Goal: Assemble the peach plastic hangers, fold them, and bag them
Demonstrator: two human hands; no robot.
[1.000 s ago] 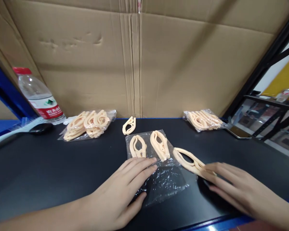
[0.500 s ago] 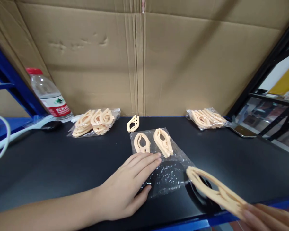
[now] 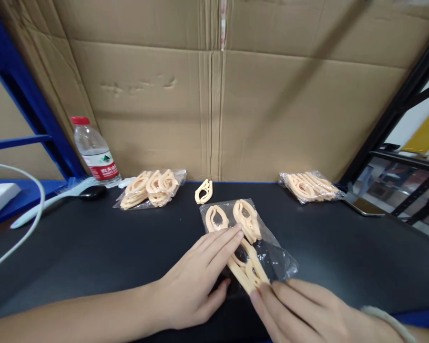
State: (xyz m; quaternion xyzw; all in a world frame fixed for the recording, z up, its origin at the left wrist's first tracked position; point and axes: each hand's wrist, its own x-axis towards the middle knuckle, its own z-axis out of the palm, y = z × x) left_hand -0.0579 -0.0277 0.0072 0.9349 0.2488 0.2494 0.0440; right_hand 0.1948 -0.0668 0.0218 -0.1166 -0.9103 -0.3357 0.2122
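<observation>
A clear plastic bag [image 3: 279,259] lies on the black table with cream folding hangers in its far part, one at the left [image 3: 217,218] and one at the right [image 3: 248,220]. My left hand [image 3: 203,271] rests on the bag, fingers stretched out, fingertips beside the right bagged hanger. Between fingertips and thumb, my right hand [image 3: 300,309] holds another cream hanger [image 3: 252,269] over the near part of the bag. That hanger's far end passes by my left fingertips; whether it is inside the bag I cannot tell.
Filled hanger bags lie at the back left [image 3: 152,188] and back right [image 3: 309,186]. A loose hanger [image 3: 203,191] sits between them. A water bottle [image 3: 96,152], white cable [image 3: 39,209] and black object [image 3: 93,192] are at left, a phone [image 3: 364,206] at right. Cardboard [image 3: 271,109] stands behind.
My right hand has moved left with its hanger, from the right table edge to the bag beside my left hand. My left hand stays on the bag. The view has shifted slightly.
</observation>
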